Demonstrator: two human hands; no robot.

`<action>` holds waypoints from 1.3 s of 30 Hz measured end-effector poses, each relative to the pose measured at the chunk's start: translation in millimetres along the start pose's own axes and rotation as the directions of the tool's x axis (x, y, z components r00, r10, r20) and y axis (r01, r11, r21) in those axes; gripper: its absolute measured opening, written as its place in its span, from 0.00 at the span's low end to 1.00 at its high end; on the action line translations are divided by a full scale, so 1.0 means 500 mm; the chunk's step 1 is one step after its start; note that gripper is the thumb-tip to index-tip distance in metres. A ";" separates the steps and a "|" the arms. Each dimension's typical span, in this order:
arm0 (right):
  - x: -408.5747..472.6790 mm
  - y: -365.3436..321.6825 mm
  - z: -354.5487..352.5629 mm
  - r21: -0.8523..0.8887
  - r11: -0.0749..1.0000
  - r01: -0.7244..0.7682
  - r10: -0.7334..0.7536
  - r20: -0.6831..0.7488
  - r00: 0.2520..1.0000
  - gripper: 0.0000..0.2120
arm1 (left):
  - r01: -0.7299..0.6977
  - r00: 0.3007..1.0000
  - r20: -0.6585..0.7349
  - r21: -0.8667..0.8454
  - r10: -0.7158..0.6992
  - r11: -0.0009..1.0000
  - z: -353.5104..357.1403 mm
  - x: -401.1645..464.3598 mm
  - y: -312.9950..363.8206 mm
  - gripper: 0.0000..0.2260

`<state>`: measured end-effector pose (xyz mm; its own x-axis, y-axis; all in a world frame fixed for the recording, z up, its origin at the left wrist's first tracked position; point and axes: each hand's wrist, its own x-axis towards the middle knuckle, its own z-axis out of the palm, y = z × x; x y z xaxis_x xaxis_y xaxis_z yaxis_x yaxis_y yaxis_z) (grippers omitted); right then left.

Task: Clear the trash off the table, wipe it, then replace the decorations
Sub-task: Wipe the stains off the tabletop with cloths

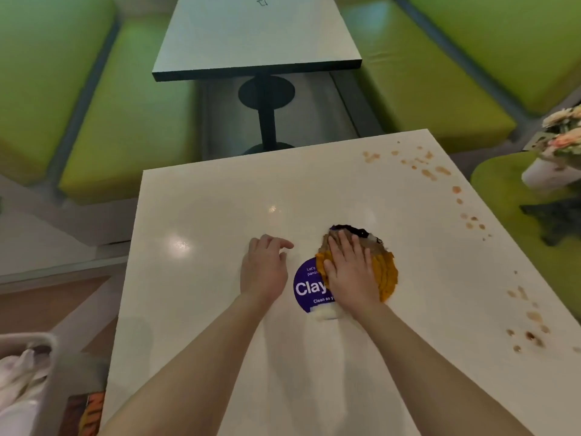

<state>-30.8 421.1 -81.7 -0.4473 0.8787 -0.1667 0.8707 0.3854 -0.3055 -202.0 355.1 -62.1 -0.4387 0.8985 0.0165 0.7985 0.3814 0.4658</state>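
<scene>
My right hand (350,272) presses flat, fingers straight, on a crumpled orange, brown and dark cloth (388,273) near the middle of the white table (195,278). My left hand (264,269) rests on the table just left of it, fingers loosely bent, holding nothing. A round purple sticker (306,289) on the tabletop lies between the hands, partly covered by the cloth and my right hand. Several orange-brown stains (437,173) run along the table's right side down to its near right corner (531,336).
A white vase of flowers (556,152) and a dark ornament (556,220) sit on a green stool at right. A bin with a white bag (22,379) stands at lower left. Another table (251,36) and green benches (125,127) lie beyond.
</scene>
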 end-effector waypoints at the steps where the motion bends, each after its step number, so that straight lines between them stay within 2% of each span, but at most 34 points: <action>1: -0.022 -0.017 0.010 0.004 0.998 0.056 -0.056 0.012 0.998 0.28 | -0.005 1.000 0.004 0.015 0.005 1.000 0.005 -0.006 0.007 0.11; 3: -0.054 -0.019 0.018 0.015 0.987 0.160 -0.160 0.046 0.986 0.30 | -0.019 1.000 0.009 0.028 0.019 0.999 0.011 -0.017 0.019 0.11; 5: -0.066 0.027 0.006 0.054 0.984 0.170 -0.172 0.035 0.984 0.25 | -0.053 0.999 0.009 0.033 0.053 0.998 0.017 -0.030 0.039 0.10; 7: -0.070 0.090 -0.009 0.050 0.993 0.105 -0.105 0.004 0.994 0.23 | -0.080 0.997 0.012 0.017 0.080 0.997 0.025 -0.049 0.057 0.10; 10: -0.093 0.182 -0.035 0.010 0.999 -0.042 0.042 -0.027 0.999 0.23 | -0.205 0.977 0.065 0.010 0.204 0.979 0.046 -0.095 0.096 0.11; 13: -0.143 0.178 -0.027 0.033 0.984 -0.174 0.176 -0.082 0.981 0.24 | -0.302 0.944 0.155 0.053 0.291 0.952 0.073 -0.142 0.130 0.15; 15: -0.184 0.142 -0.007 0.041 0.986 -0.163 0.166 -0.094 0.982 0.29 | -0.303 0.942 0.178 0.095 0.283 0.948 0.083 -0.158 0.140 0.17; 18: -0.242 0.147 0.004 0.025 1.000 0.000 0.001 -0.026 1.000 0.32 | -0.243 0.962 0.149 0.090 0.228 0.966 0.083 -0.165 0.142 0.17; 19: -0.265 0.175 0.002 0.019 1.000 0.010 -0.010 -0.013 1.000 0.32 | -0.230 0.963 0.162 0.089 0.214 0.969 0.087 -0.175 0.147 0.17; 20: -0.270 0.199 -0.007 0.014 1.000 -0.005 0.005 -0.015 1.000 0.31 | -0.218 0.966 0.165 0.092 0.201 0.972 0.086 -0.174 0.147 0.16; 23: -0.294 0.253 -0.020 0.021 0.985 -0.169 0.170 -0.085 0.982 0.32 | -0.225 0.965 0.163 0.112 0.205 0.968 0.089 -0.179 0.153 0.14; 25: -0.307 0.228 -0.009 0.025 0.970 -0.243 0.245 -0.116 0.963 0.34 | -0.234 0.965 0.153 0.123 0.214 0.964 0.089 -0.181 0.155 0.12; 27: -0.327 0.183 0.012 0.032 0.969 -0.245 0.247 -0.122 0.961 0.33 | -0.223 0.967 0.153 0.135 0.203 0.965 0.087 -0.181 0.157 0.11; 30: -0.375 0.170 0.022 0.028 0.997 -0.074 0.075 -0.046 0.996 0.29 | -0.214 0.969 0.167 0.181 0.184 0.960 0.088 -0.189 0.175 0.11; 33: -0.399 0.229 -0.001 0.027 0.998 0.054 -0.055 0.010 0.998 0.27 | -0.187 0.973 0.179 0.237 0.146 0.954 0.090 -0.195 0.185 0.12; 36: -0.421 0.289 -0.019 0.061 0.997 -0.040 0.044 -0.063 0.997 0.25 | -0.153 0.981 0.163 0.329 0.104 0.932 0.093 -0.202 0.196 0.14; 39: -0.472 0.325 -0.019 0.135 0.978 -0.158 0.185 -0.218 0.958 0.21 | -0.123 0.987 0.141 0.387 0.073 0.914 0.107 -0.216 0.206 0.14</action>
<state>218.1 279.0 -82.8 -0.2232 0.9747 -0.0114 0.8949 0.2003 -0.3987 -50.2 309.2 -63.2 -0.3167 0.9456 -0.0743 0.9432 0.3223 0.0810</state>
